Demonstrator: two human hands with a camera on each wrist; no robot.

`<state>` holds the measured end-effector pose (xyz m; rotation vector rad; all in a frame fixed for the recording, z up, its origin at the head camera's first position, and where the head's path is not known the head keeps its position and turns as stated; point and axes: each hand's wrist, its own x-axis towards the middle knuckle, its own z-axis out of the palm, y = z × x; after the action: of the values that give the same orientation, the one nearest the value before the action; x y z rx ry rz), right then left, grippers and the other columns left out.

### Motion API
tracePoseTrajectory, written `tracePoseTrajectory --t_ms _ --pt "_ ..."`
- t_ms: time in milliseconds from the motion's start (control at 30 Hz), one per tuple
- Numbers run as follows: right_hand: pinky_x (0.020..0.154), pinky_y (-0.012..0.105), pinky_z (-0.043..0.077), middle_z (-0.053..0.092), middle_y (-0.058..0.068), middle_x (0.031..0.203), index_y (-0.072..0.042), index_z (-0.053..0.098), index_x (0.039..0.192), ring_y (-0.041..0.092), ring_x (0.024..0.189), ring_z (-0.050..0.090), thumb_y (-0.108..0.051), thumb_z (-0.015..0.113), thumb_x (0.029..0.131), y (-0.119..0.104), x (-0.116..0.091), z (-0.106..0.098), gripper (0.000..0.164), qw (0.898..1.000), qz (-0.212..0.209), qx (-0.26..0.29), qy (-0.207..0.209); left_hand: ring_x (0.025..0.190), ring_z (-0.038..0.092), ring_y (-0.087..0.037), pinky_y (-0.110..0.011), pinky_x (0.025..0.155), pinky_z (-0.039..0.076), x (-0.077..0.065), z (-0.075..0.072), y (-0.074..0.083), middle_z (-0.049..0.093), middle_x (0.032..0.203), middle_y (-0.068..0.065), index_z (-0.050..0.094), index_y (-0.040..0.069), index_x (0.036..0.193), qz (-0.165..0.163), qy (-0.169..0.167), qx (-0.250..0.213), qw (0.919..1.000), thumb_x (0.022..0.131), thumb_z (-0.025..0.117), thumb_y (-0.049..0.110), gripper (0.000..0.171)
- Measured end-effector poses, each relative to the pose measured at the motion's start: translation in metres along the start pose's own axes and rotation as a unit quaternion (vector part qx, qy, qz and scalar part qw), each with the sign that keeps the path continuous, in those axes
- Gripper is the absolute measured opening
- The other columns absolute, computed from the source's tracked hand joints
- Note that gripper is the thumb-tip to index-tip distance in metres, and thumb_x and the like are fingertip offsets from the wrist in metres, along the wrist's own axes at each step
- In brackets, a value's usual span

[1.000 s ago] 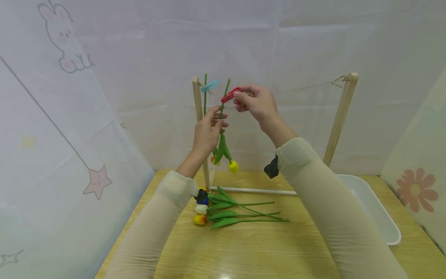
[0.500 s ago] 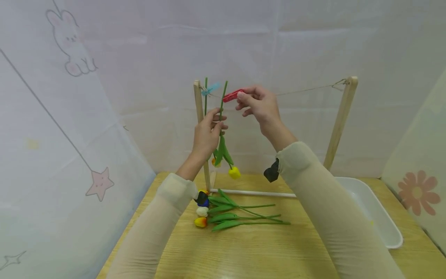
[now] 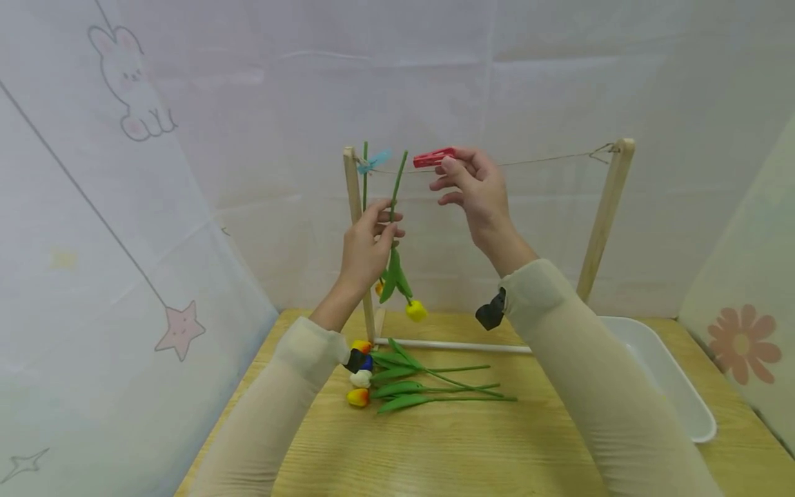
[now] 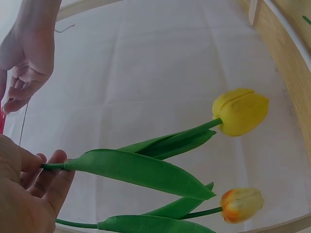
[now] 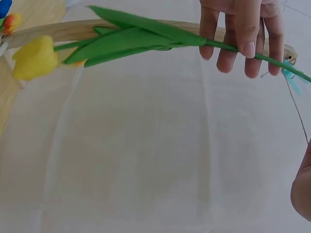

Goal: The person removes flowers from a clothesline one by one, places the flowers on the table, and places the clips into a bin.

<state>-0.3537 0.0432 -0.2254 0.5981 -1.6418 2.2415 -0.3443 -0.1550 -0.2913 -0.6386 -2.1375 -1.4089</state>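
Observation:
My left hand point(image 3: 366, 245) pinches the green stem of a yellow artificial tulip point(image 3: 416, 310), which hangs head down beside the left post. In the left wrist view the yellow tulip point(image 4: 240, 111) points away from the fingers, its leaves just past them. My right hand point(image 3: 481, 197) holds a red clothespin point(image 3: 433, 158) between thumb and fingers, at the string's height and apart from the stem. Behind the left hand, a light blue clothespin point(image 3: 375, 161) holds an orange-yellow tulip point(image 4: 242, 206) on the string point(image 3: 553, 159), also head down.
Several tulips point(image 3: 397, 390) lie on the wooden table point(image 3: 435, 449), heads to the left. The string runs between a left wooden post point(image 3: 352, 183) and a right wooden post point(image 3: 605, 221). A white rod point(image 3: 453, 342) joins them low down. At the right stands a white tray point(image 3: 702, 414).
My right hand has drawn the red clothespin off the yellow tulip's stem, to the right and slightly up. The left hand keeps its pinch on the stem and has sunk slightly.

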Motion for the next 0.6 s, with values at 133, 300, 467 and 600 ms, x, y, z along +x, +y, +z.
tracePoseTrajectory --t_ms 133,300,467,600 --pt "0.064 0.028 0.061 0.068 0.011 0.102 -0.006 0.060 0.121 0.021 0.079 0.069 -0.019 0.068 0.098 0.000 -0.003 -0.008 0.027 1.000 0.000 -0.004 -0.019 0.086 0.073 -0.022 -0.028 0.072 0.062 -0.004 -0.001 0.000 0.072 0.113 -0.014 0.055 0.001 0.139 0.016 -0.007 0.019 0.9997 0.100 0.056 -0.003 0.040" --pt "0.065 0.027 0.061 0.067 0.012 0.103 -0.007 0.060 0.120 0.021 0.076 0.066 -0.020 0.070 0.097 -0.001 -0.010 -0.018 0.028 0.999 0.010 0.001 -0.035 0.084 0.073 -0.021 -0.030 0.074 0.062 -0.011 -0.001 0.000 0.073 0.113 -0.014 0.058 0.001 0.137 0.035 -0.017 0.043 0.9983 0.098 0.058 -0.005 0.040" --pt "0.065 0.027 0.060 0.066 0.011 0.100 -0.007 0.060 0.120 0.020 0.074 0.065 -0.020 0.069 0.098 -0.002 -0.019 -0.031 0.028 0.999 0.014 -0.007 -0.039 0.084 0.073 -0.022 -0.034 0.074 0.062 -0.016 -0.001 -0.002 0.073 0.114 -0.016 0.058 0.000 0.137 0.044 -0.030 0.053 0.9972 0.098 0.058 -0.006 0.040" --pt "0.065 0.027 0.060 0.067 0.009 0.096 -0.006 0.059 0.121 0.018 0.071 0.065 -0.019 0.067 0.099 0.000 -0.026 -0.043 0.027 0.999 0.019 -0.014 -0.040 0.085 0.073 -0.021 -0.031 0.073 0.062 -0.020 -0.003 -0.003 0.073 0.114 -0.013 0.058 0.003 0.138 0.049 -0.037 0.065 0.9960 0.099 0.058 -0.004 0.040"
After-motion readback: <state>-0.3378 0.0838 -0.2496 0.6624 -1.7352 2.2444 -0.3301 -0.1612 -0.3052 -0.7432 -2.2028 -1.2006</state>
